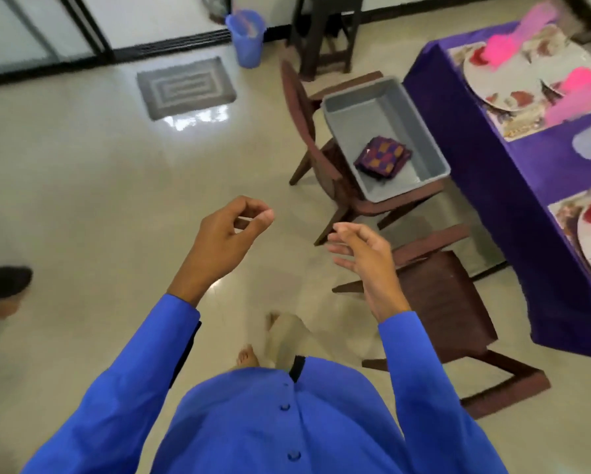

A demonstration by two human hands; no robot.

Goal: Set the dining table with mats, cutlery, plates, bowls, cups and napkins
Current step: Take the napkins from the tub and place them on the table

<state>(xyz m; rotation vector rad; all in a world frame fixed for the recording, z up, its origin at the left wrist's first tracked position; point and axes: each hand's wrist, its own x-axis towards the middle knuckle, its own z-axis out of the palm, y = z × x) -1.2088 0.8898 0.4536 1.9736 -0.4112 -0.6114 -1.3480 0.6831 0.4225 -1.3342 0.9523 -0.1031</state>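
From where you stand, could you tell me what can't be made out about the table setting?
- Head view: pink items on the plates are motion-blurred; cups or bowls, cannot tell.
- The table is cut off by the right edge, so the far settings are unseen.
- Patterned cloths in the grey tub are stacked; their count is unclear.

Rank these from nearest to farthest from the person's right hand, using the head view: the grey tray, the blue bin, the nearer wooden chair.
From the right hand:
1. Nearer wooden chair, just right of it.
2. Grey tray, on the farther chair ahead.
3. Blue bin, by the far wall.
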